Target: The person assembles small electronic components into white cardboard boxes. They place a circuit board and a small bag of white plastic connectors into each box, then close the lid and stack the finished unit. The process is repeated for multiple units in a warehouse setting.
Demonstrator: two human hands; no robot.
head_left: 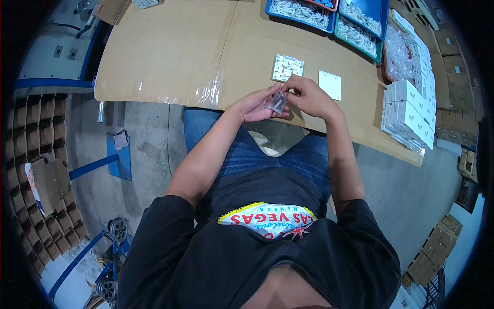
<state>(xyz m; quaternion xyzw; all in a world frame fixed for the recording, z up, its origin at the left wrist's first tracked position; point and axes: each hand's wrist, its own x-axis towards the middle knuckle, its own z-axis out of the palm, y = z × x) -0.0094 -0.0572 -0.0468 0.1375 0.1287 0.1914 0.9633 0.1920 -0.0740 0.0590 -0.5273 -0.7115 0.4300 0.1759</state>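
Small clear bag (276, 104) with greyish contents, at the near edge of the table (170, 62), between two hands set close together: held in the curled left hand (255, 106), met at the upper end by bunched fingers of the right hand (311, 99). Nearer to the left palm. Aligned lengthwise roughly away from the torso (265, 189), upper end toward the white housing (288, 67). Cannot tell whether pinched by the right fingertips.

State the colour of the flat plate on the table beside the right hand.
The flat plate is white; head view.
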